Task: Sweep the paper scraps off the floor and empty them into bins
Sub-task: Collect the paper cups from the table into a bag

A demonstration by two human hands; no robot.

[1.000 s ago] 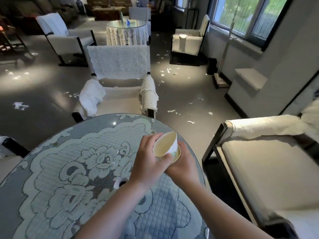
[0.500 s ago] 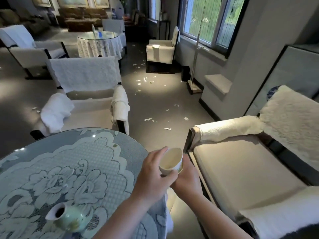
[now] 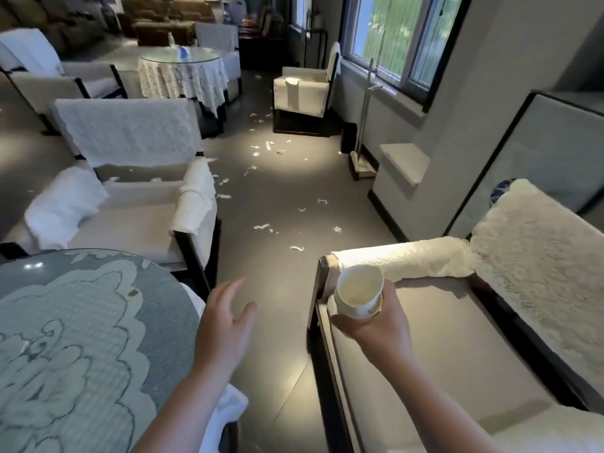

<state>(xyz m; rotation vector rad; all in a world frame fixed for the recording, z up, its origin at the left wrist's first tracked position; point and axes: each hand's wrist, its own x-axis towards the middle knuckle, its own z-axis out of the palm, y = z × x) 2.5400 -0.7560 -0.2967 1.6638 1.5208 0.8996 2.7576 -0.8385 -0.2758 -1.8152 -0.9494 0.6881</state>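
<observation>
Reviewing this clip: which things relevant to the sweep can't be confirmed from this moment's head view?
- Broom, dustpan, bins: none clearly identifiable; the dark box by the far wall is too small and dim to name.
- Paper cup in the right hand: its base is hidden by the fingers; contents unclear.
- Paper scraps farther back: too small to count.
- Floor under the armchair: hidden.
- Left hand: blurred.

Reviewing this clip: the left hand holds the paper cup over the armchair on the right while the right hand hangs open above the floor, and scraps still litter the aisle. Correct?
Not quite: the hands are swapped. In the head view the right hand holds the paper cup over the armchair, and the left hand is open above the floor. Paper scraps do litter the aisle.
</observation>
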